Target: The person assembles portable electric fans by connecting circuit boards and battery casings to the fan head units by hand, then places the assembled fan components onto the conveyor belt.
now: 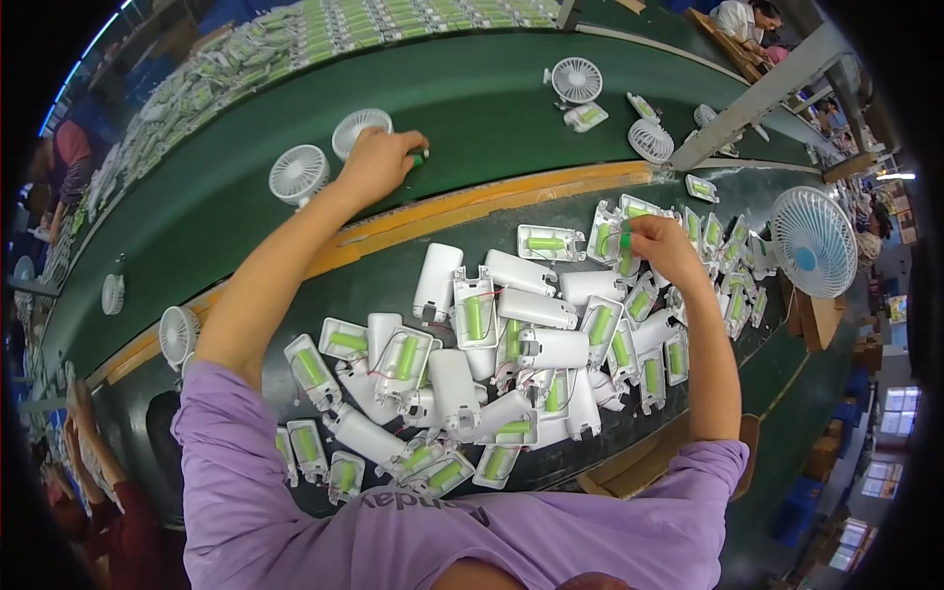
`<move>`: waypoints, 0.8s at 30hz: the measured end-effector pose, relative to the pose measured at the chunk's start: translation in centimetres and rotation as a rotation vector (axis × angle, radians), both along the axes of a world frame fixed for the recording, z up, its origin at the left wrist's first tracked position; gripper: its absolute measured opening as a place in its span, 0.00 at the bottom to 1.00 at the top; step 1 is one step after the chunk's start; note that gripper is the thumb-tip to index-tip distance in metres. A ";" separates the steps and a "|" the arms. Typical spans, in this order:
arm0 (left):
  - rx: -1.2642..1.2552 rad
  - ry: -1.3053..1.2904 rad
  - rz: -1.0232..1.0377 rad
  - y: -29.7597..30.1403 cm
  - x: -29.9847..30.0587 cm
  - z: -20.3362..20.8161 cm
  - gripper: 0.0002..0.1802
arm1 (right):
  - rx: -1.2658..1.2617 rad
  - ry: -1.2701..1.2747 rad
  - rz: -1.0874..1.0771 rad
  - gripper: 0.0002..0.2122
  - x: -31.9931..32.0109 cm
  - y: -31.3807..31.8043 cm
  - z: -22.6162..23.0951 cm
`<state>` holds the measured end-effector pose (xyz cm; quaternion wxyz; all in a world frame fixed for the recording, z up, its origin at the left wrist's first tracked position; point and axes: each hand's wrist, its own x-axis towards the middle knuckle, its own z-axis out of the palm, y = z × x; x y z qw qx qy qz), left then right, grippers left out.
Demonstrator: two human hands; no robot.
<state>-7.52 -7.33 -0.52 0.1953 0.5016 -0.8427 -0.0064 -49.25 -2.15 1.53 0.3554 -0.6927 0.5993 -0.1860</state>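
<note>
My left hand [382, 165] reaches over the green conveyor belt, its fingers drawn together, with green at a fingertip. It overlaps a white round fan head [356, 126]; whatever is in its fingers is too small to make out. Another white fan head [298, 174] lies just left of it. My right hand [666, 248], green on a fingertip too, pinches the edge of an open white fan handle casing [604, 234] with a green battery cell inside. Several similar casings [475, 313] with green cells and wires lie heaped before me, some with their smooth white backs [454, 388] up.
An orange-yellow rail [492, 200] divides belt and bench. More fan heads [576, 81] lie along the belt. A light blue desk fan [814, 241] and a grey metal post [752, 98] stand at right. Casings fill the far shelf [374, 22]. Other people [752, 22] sit nearby.
</note>
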 end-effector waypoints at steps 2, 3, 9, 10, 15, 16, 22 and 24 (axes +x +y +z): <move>0.174 0.195 0.031 2.7 0.9 1.5 0.13 | -0.033 0.057 -0.030 0.11 0.8 -0.1 -0.1; 0.252 0.291 0.034 3.8 1.2 1.9 0.13 | -0.047 0.130 -0.068 0.11 1.2 -0.1 -0.1; 0.462 0.595 0.040 9.5 1.5 8.3 0.10 | -0.705 0.352 -0.062 0.09 2.3 1.3 1.4; 0.502 0.740 0.068 10.5 0.8 8.9 0.10 | -0.651 0.106 -0.116 0.08 2.5 1.7 1.7; 0.525 1.049 0.059 13.5 -1.4 9.7 0.09 | -0.249 -0.974 -0.313 0.09 5.6 3.7 3.8; 0.521 1.039 0.051 14.1 -1.7 10.1 0.08 | -0.211 -1.067 -0.250 0.12 6.1 4.0 4.3; 0.556 1.099 -0.091 17.1 -3.0 11.4 0.06 | -0.250 -0.904 -0.087 0.13 9.5 7.9 4.9; 0.569 1.107 -0.117 17.9 -3.4 11.3 0.06 | -0.219 -0.923 -0.055 0.13 10.6 8.7 4.6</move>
